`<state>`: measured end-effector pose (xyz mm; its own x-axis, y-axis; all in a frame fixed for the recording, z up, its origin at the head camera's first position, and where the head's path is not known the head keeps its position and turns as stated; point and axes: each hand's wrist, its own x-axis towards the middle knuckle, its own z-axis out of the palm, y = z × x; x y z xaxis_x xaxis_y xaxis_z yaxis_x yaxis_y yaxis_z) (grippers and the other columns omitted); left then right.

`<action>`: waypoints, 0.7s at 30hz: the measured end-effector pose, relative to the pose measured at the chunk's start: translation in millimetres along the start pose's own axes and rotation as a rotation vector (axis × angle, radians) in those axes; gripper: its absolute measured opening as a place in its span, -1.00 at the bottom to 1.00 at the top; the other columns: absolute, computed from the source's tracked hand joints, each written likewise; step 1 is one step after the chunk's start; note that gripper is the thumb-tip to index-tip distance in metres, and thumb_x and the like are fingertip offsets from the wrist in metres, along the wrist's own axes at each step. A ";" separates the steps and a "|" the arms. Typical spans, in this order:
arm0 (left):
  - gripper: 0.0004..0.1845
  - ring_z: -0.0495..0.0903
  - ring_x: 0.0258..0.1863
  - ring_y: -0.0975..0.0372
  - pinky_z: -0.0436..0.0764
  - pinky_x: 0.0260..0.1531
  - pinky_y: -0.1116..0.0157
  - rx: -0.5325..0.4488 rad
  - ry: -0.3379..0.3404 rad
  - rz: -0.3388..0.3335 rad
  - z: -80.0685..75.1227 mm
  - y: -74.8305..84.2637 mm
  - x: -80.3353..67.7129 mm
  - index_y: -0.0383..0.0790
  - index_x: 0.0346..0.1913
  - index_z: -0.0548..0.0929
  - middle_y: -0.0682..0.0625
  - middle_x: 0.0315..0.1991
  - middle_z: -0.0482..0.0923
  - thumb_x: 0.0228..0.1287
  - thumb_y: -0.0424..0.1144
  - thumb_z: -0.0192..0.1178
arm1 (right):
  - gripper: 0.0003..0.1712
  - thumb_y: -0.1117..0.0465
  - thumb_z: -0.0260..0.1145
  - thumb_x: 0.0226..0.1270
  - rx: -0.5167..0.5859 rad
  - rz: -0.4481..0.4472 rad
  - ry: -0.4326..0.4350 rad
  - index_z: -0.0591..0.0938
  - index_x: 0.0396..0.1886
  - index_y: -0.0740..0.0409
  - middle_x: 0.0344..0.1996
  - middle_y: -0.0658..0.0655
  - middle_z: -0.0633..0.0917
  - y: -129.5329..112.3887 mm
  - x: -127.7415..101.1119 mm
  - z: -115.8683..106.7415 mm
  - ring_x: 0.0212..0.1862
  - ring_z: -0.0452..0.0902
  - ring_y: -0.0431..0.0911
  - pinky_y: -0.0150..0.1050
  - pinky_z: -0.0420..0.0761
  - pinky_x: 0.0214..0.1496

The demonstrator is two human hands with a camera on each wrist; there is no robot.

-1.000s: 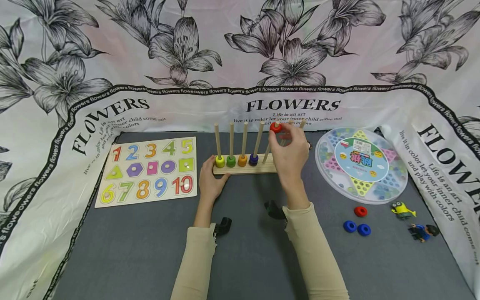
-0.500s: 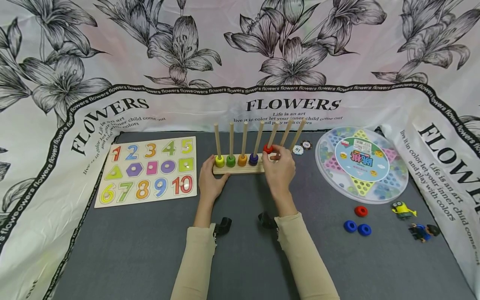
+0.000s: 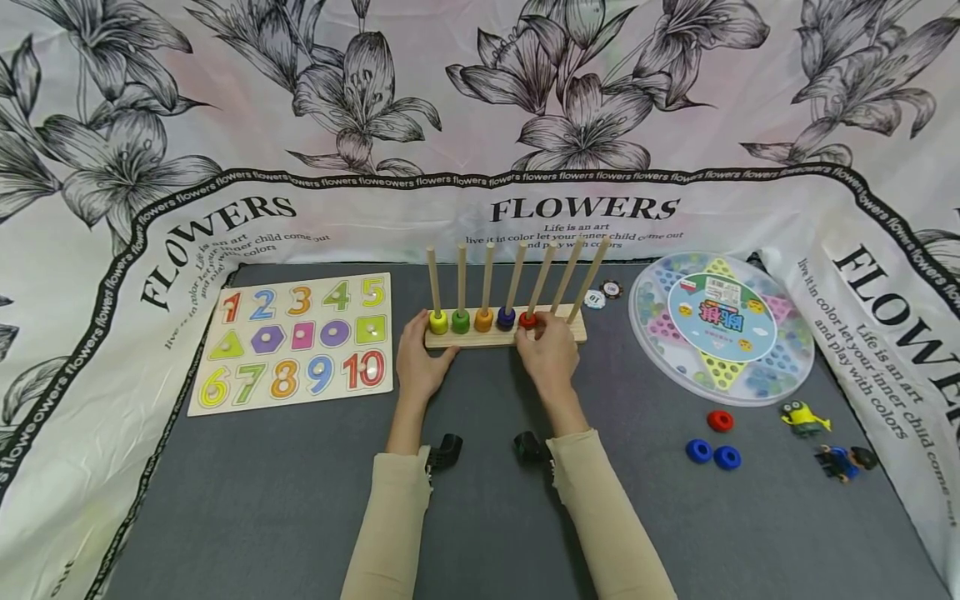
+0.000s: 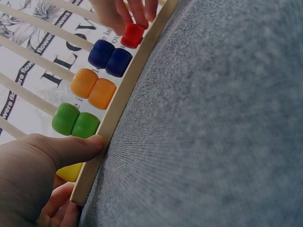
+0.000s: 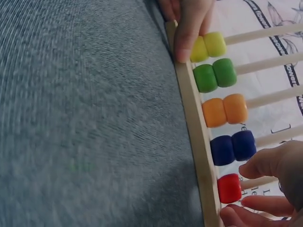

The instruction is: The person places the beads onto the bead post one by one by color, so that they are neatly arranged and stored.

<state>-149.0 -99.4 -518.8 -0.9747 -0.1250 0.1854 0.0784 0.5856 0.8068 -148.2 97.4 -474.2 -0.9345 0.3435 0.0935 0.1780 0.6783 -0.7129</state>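
Note:
A wooden peg rack point(image 3: 558, 337) with several upright pegs stands on the grey mat. From the left, its pegs carry yellow point(image 3: 438, 321), green point(image 3: 461, 321), orange point(image 3: 483, 320), dark blue point(image 3: 506, 317) and red point(image 3: 528, 320) rings, all down at the base. My left hand point(image 3: 431, 340) grips the rack's left end, thumb point(image 4: 71, 149) on the front edge of the base point(image 4: 128, 90). My right hand point(image 3: 538, 332) pinches the red ring point(image 5: 229, 187) at the foot of the fifth peg. The two pegs on the right are bare.
A number puzzle board point(image 3: 294, 340) lies to the left. On the right sit a round marble game case point(image 3: 722, 327), two chips point(image 3: 603, 293), a loose red ring point(image 3: 720, 420), two blue rings point(image 3: 712, 454) and two small figures point(image 3: 804, 417). Floral cloth rims the mat.
My right hand has slid the red ring from the top of the fifth peg down to the base. The left hand has stayed on the rack's end.

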 end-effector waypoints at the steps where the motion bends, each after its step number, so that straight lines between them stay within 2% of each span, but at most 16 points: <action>1: -0.26 0.31 0.38 -0.06 0.30 0.35 0.01 0.001 0.000 -0.001 0.0 -0.2 0.1 -0.42 0.31 0.45 -0.21 0.38 0.34 0.07 -0.27 0.49 | -0.58 0.13 0.36 0.19 0.007 0.004 -0.001 0.70 0.02 0.23 -0.24 0.20 0.74 0.7 -0.3 -1.7 -0.22 0.65 0.08 0.13 0.59 -0.24; 6: -0.26 0.30 0.38 -0.05 0.29 0.36 0.02 -0.003 -0.011 -0.013 -0.2 0.2 0.8 -0.41 0.32 0.44 -0.21 0.38 0.33 0.08 -0.27 0.49 | -0.58 0.13 0.35 0.21 0.054 0.035 0.037 0.68 0.05 0.20 -0.12 0.16 0.75 10.2 -4.1 -14.6 -0.16 0.70 0.03 0.11 0.59 -0.16; 15: -0.26 0.31 0.37 -0.07 0.30 0.35 0.00 -0.003 -0.003 0.007 -0.2 1.5 0.4 -0.42 0.31 0.45 -0.22 0.37 0.34 0.07 -0.26 0.49 | -0.69 0.19 0.36 0.20 0.139 0.117 0.246 0.72 -0.09 0.24 -0.19 0.21 0.75 48.5 -19.6 -56.8 -0.22 0.70 0.07 0.08 0.54 -0.11; 18: -0.26 0.30 0.37 -0.07 0.30 0.35 -0.01 -0.005 -0.006 -0.003 0.1 0.9 0.1 -0.42 0.32 0.44 -0.21 0.37 0.34 0.08 -0.26 0.49 | -0.69 0.19 0.35 0.23 0.148 0.182 0.309 0.72 -0.08 0.26 -0.19 0.22 0.75 64.1 -25.2 -76.9 -0.20 0.70 0.05 -0.11 0.54 -0.12; 21: -0.26 0.30 0.38 -0.07 0.30 0.35 -0.01 -0.006 -0.009 -0.015 0.0 1.0 0.0 -0.41 0.32 0.44 -0.21 0.38 0.34 0.08 -0.27 0.48 | -0.69 0.20 0.30 0.24 0.156 0.270 0.389 0.72 -0.09 0.28 -0.20 0.21 0.75 79.2 -30.8 -99.6 -0.26 0.66 -0.12 -0.38 0.49 -0.21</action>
<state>-148.9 -98.8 -518.1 -0.9777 -0.1262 0.1682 0.0650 0.5792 0.8126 -74.6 205.3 -464.3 -0.6716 0.7307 0.1226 0.3214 0.4364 -0.8404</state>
